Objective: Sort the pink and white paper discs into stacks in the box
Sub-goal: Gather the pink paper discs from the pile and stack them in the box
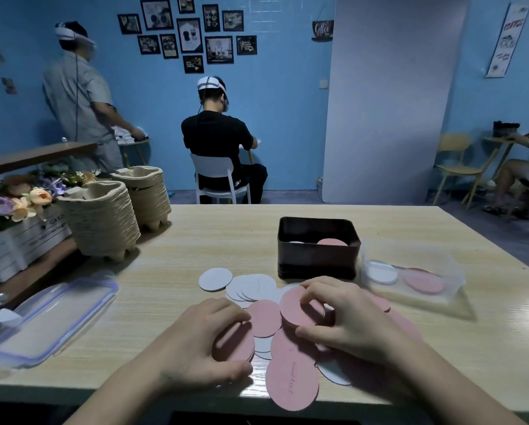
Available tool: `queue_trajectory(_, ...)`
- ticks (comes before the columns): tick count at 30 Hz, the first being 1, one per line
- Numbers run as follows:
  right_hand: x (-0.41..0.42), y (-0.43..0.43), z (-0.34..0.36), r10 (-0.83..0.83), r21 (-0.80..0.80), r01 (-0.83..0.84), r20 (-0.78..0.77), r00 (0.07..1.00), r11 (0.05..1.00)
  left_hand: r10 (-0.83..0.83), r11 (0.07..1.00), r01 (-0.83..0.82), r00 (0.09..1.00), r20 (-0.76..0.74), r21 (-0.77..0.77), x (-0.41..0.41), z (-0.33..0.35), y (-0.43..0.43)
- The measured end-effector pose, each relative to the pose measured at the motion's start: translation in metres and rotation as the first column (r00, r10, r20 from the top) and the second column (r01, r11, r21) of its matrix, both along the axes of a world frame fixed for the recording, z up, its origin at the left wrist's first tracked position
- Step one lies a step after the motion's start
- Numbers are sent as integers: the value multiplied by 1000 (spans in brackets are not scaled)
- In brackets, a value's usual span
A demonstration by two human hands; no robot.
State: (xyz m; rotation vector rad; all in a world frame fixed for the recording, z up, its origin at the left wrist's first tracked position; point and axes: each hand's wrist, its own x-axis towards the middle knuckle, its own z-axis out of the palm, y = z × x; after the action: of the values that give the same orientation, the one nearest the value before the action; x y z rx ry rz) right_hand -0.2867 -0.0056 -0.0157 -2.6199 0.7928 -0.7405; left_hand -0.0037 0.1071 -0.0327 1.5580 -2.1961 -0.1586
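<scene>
Legible markings, wall: the small dark hanging sign point(323, 28) reads "Coffee" in white script, with a smaller line beneath too small to read. The long wall banner point(509, 38) at far right carries a red slanted heading, apparently "COFFEE"; its lower lines are unreadable. The framed prints point(189, 35) bear lettering too small to make out.

Worktop: the white crate point(27, 240) shows "GAR", the rest hidden, over smaller unreadable lines. The nearest pink disc point(291, 382) bears thin cursive script, not decipherable.

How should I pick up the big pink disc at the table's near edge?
Pinch the pink disc by its near rim, from the front edge of the table: it lies flat but seems to overhang there, so a thumb can slip underneath.
</scene>
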Motion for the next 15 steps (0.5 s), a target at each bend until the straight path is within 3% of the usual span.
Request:
queue_trajectory(9,18,7,1,46,13,-46,-45,998,999,-10,1000,10,999,-41,16,11,2,8)
queue_trajectory(15,17,9,-1,55,-6,-55,-79,995,998,7,1000,-7,980,-198,0,16,3,12)
